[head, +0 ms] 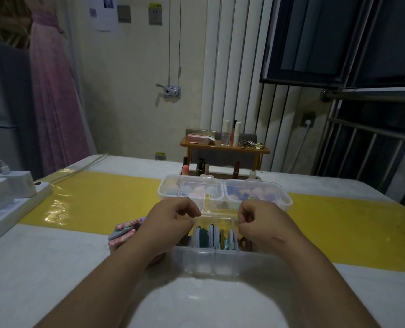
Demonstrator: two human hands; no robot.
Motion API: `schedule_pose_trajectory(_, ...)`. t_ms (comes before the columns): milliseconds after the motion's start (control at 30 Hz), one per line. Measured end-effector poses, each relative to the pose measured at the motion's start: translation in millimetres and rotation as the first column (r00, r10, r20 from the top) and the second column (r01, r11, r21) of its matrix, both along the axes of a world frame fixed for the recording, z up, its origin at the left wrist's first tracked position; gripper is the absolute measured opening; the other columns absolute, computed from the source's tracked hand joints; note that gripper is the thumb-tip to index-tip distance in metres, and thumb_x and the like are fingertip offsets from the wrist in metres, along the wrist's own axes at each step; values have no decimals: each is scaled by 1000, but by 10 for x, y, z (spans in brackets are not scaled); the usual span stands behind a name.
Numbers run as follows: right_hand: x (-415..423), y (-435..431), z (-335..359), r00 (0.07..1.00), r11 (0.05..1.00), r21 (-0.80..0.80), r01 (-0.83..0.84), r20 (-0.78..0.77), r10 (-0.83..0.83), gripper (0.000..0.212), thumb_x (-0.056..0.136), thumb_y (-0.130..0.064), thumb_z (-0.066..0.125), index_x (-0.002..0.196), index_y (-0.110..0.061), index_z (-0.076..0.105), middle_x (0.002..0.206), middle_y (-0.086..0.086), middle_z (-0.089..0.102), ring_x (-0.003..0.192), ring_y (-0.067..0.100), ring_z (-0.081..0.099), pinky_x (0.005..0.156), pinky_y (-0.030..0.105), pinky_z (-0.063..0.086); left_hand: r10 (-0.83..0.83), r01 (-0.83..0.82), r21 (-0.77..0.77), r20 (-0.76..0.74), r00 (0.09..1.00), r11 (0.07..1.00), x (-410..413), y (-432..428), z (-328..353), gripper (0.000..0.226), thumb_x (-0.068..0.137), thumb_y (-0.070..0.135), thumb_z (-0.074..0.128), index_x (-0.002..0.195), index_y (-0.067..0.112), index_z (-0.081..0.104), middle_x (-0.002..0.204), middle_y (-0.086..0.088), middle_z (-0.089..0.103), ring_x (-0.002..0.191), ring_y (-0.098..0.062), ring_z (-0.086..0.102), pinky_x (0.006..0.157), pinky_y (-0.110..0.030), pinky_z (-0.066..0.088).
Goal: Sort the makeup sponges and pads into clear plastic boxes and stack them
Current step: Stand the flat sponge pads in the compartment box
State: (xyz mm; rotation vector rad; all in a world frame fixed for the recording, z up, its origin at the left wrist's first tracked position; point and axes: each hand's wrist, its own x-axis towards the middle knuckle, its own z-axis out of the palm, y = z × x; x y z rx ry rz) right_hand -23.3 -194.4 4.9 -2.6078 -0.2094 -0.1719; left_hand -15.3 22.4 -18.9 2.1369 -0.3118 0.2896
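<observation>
With the left hand (pixel 173 216) and right hand (pixel 258 221) pinching the far rim of the near clear plastic box (pixel 220 259), which holds upright round pads (pixel 211 235) on the counter (pixel 54 268), filling looks underway, and the loose patterned pads (pixel 123 233) beside it likely go next.

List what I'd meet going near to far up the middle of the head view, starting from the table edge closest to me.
Open clear box holding pads → closed clear box of sponges → row of lipsticks → small wooden shelf.
</observation>
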Motion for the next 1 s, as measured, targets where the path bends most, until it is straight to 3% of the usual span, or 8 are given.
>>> schedule_pose_trajectory(133, -15, 14, 13, 1000, 1000, -17, 2, -16, -2, 16, 78, -14, 58, 66, -25, 55, 73, -5, 61, 71, 13, 56, 57, 26, 40, -4, 4, 3, 7, 1000, 1000, 7, 6, -1, 35, 84, 2, 63, 73, 36, 65, 80, 16, 61, 64, 0, 52, 55, -13, 38)
schedule_pose_trajectory(300, -16, 20, 21, 1000, 1000, 3, 13, -24, -13, 12, 78, -15, 58, 70, -25, 60, 75, -6, 64, 75, 14, 60, 68, 36, 53, 2, -1, -18, 12, 1000, 1000, 25, 11, -20, 37, 83, 0, 62, 72, 35, 65, 78, 15, 63, 67, -3, 54, 59, -17, 41)
schedule_pose_trajectory(500, 6, 13, -6, 999, 998, 59, 1, 49, -4, 15, 81, -15, 59, 72, -28, 61, 77, -7, 65, 77, 13, 60, 71, 36, 55, 29, -26, -102, 25, 999, 994, 86, 85, -18, 43, 81, -11, 57, 77, 29, 68, 84, 7, 68, 74, -4, 59, 59, -10, 46)
schedule_pose_trajectory(633, 24, 42, -50, 991, 991, 127, -29, 136, 11, 21, 81, -13, 60, 74, -33, 61, 82, -9, 64, 70, 8, 55, 62, 28, 47, 95, -85, -154, 58, 994, 984, 118, 179, 25, 44, 80, -16, 53, 78, 25, 68, 83, 9, 67, 73, 1, 59, 59, -6, 42)
schedule_pose_trajectory(700, 22, 52, -62, 985, 989, 143, -47, 171, 22, 22, 83, -13, 60, 77, -34, 62, 86, -10, 63, 69, 6, 53, 62, 23, 43, 162, -151, -216, 36, 986, 965, 143, 236, 29, 41, 78, -18, 48, 78, 19, 68, 80, 4, 67, 66, -10, 57, 52, -14, 44)
schedule_pose_trajectory(800, 13, 69, -69, 977, 990, 121, -73, 206, 47, 23, 88, -14, 59, 86, -36, 63, 91, -12, 62, 77, 6, 56, 67, 22, 46, 290, -282, -253, -8, 957, 925, 175, 348, 32, 49, 70, -17, 37, 77, 19, 69, 84, 5, 67, 70, -25, 63, 55, -40, 58)
schedule_pose_trajectory(900, 7, 94, -82, 976, 990, 110, -88, 208, 63, 22, 91, -13, 58, 92, -35, 64, 97, -11, 62, 85, 6, 57, 71, 19, 48, 428, -427, -133, -20, 903, 894, 219, 501, 9, 48, 69, -13, 39, 83, 21, 70, 92, 3, 69, 71, -25, 68, 66, -44, 60)
schedule_pose_trajectory(1000, 6, 106, -95, 978, 989, 112, -92, 197, 69, 21, 93, -14, 58, 96, -33, 66, 97, -13, 61, 86, 6, 57, 72, 19, 48, 519, -514, 133, -8, 855, 848, 271, 637, -22, 33, 70, 3, 50, 85, 28, 67, 94, 1, 71, 83, -26, 65, 76, -40, 57)
